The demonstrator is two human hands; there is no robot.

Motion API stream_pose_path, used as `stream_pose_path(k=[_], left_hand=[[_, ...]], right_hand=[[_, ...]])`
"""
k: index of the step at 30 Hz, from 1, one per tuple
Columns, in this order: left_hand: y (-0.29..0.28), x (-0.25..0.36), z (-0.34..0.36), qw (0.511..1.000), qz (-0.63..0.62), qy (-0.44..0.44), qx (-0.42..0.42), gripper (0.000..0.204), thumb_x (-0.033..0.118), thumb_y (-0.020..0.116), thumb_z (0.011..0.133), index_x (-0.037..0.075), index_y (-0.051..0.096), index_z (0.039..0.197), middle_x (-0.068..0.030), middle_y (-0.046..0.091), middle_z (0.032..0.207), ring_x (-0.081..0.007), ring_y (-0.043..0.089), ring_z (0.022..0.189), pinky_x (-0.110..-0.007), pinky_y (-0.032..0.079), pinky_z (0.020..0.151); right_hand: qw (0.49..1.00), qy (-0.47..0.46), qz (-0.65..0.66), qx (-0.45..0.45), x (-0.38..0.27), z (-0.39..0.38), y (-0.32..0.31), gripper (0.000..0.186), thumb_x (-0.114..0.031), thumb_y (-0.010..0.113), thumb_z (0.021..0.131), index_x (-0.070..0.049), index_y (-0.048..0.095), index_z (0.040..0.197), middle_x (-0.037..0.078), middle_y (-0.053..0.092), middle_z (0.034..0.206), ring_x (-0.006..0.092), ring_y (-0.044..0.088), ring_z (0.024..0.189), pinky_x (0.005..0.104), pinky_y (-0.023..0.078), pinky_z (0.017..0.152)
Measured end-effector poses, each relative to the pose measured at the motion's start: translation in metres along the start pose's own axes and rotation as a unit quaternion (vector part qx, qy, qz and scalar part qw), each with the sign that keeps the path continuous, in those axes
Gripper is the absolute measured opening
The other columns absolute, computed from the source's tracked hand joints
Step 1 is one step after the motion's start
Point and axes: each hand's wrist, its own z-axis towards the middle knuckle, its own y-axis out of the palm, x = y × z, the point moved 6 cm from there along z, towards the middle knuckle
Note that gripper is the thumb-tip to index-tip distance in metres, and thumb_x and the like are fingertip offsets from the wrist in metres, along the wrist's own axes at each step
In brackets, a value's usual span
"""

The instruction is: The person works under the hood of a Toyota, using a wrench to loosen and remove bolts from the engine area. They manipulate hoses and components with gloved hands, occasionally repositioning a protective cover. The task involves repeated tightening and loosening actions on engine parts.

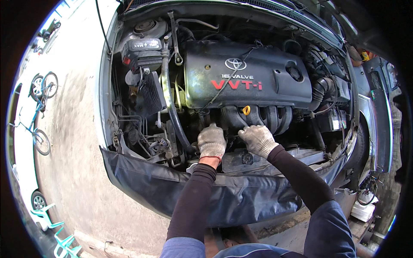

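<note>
Both my hands, in pale knit gloves, reach into the front of a car's engine bay. My left hand (212, 141) is closed low in front of the engine, just left of the curved black intake pipes (234, 117); its fingertips and whatever they grip are hidden. My right hand (257, 139) has its fingers curled just below those pipes, and what is in them cannot be made out. Between and above the hands stands a yellow dipstick ring (246, 110). Behind it lies the large black engine cover (266, 56), with a thin dark cord (221, 89) across it.
A black fender cover (245, 193) drapes over the car's front edge. To the left are a thick hose (172, 114), a ring-ended metal bar (175, 41) and a black box (144, 53). A ribbed air duct (320, 89) is at right. A bicycle (41, 105) and green chairs (64, 245) stand far left.
</note>
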Motion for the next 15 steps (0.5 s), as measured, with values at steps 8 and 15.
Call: stream_pose_path(k=[8, 15], left_hand=[[0.014, -0.001, 0.000, 0.999, 0.000, -0.015, 0.032, 0.015, 0.018, 0.066, 0.091, 0.010, 0.079, 0.092, -0.0110, 0.075, 0.094, -0.0304, 0.077, 0.089, -0.043, 0.061, 0.075], [0.012, 0.000, -0.002, 0.999, -0.005, 0.002, 0.050, 0.014, 0.017, 0.070, 0.090, 0.008, 0.081, 0.092, -0.0125, 0.076, 0.100, -0.0312, 0.076, 0.096, -0.042, 0.061, 0.079]], right_hand=[[0.996, 0.072, 0.026, 0.042, -0.003, -0.010, 0.004, 0.011, -0.018, 0.064, 0.089, -0.012, 0.068, 0.097, 0.010, 0.071, 0.090, 0.0305, 0.074, 0.089, 0.0455, 0.058, 0.074], [0.994, -0.004, -0.068, 0.088, -0.037, 0.027, -0.035, 0.012, -0.009, 0.067, 0.085, -0.009, 0.065, 0.097, 0.010, 0.068, 0.086, 0.0292, 0.073, 0.086, 0.0436, 0.059, 0.074]])
